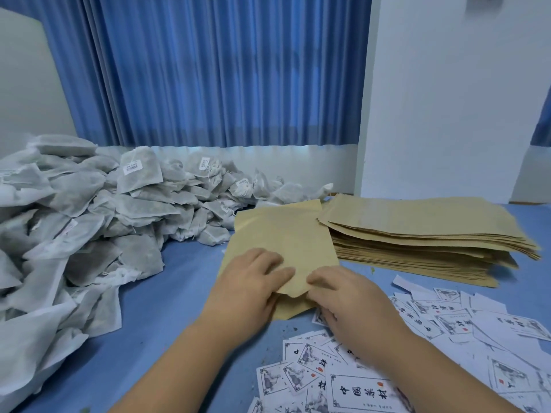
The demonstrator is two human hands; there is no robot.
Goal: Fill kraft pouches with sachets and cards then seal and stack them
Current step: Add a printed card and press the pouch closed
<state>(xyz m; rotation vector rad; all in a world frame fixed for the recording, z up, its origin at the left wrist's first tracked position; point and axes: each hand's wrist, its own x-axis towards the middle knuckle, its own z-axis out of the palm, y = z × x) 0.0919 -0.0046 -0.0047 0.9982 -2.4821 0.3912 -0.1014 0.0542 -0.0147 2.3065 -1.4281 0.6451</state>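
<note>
A flat kraft pouch (283,234) lies on the blue table in front of me, its near end lifted. My left hand (250,287) grips that near end from the left, fingers curled over the top. My right hand (348,299) pinches the same end from the right. A big heap of grey-white sachets (98,210) covers the left side of the table. Printed white cards (357,380) lie scattered at the front right, partly under my right forearm.
A thick stack of empty kraft pouches (423,234) sits at the right, just behind the cards. The blue table (167,308) shows between the sachet heap and my arms. A blue curtain (208,70) and a white wall stand behind.
</note>
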